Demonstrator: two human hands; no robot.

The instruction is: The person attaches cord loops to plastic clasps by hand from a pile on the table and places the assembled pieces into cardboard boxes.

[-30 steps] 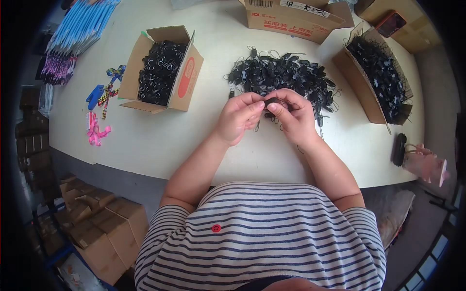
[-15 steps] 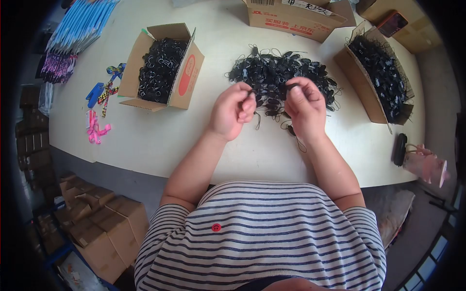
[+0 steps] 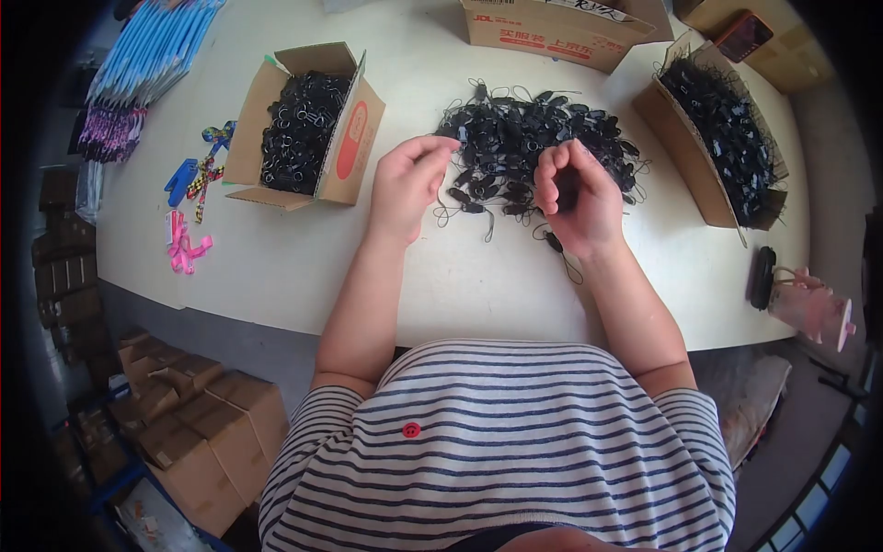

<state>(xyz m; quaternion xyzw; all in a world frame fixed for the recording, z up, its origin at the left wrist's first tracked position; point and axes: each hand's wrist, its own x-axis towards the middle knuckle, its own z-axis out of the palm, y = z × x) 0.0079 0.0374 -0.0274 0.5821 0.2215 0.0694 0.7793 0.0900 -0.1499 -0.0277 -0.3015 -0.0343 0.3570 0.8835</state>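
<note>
Before me is a heap of black plastic clips with thin cord loops and some metal rings. At its left edge is my left hand, thumb and forefinger pressed together; whatever they may pinch is too small to make out. Over the heap's front right part my right hand is curled into a C shape, with a gap between thumb and fingers. Dark shows through that gap, and no held piece can be told from the heap behind. A single black clip with a cord loop lies just below the right hand.
On the left stands an open carton of black ringed clips, on the right another carton of looped clips. A larger carton is at the back. Lanyards, a pink ribbon and a pink cup lie around.
My left hand has moved left and slightly up, away from the right one. My right hand's fingers have loosened from their pinch, and the black piece between them no longer shows.
</note>
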